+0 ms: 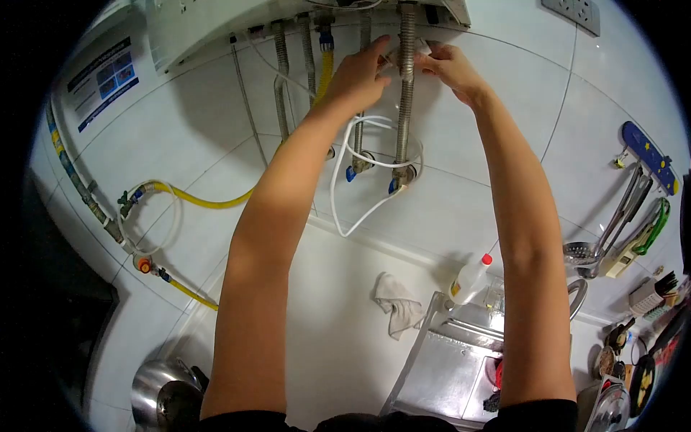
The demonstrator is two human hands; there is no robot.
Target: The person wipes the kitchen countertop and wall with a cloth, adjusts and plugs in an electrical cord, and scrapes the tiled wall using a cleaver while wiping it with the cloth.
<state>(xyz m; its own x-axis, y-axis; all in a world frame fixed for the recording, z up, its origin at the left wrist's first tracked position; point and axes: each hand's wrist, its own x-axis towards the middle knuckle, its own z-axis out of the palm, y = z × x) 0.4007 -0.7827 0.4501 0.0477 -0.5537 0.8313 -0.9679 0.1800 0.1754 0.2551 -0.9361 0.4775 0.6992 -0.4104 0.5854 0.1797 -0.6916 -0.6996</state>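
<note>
Both arms reach up to a flexible corrugated metal hose [406, 93] that hangs from the underside of a white wall-mounted appliance [237, 29]. My left hand [362, 78] is just left of the hose, fingers curled toward it, near a small pale, see-through piece that I cannot make out. On the other side, my right hand [452, 70] pinches a small whitish piece [425, 47] against or close to the hose. Its kind is not clear. A looped white cable [335, 180] hangs around the hoses below, near two blue-handled valves [351, 173].
More metal hoses [281, 86] and a yellow gas hose [216, 203] run down the tiled wall. Below are a cloth [398, 306], a red-capped bottle [469, 281], a steel sink [446, 367] and a pot [155, 381]. Utensils hang from a blue rack [649, 157].
</note>
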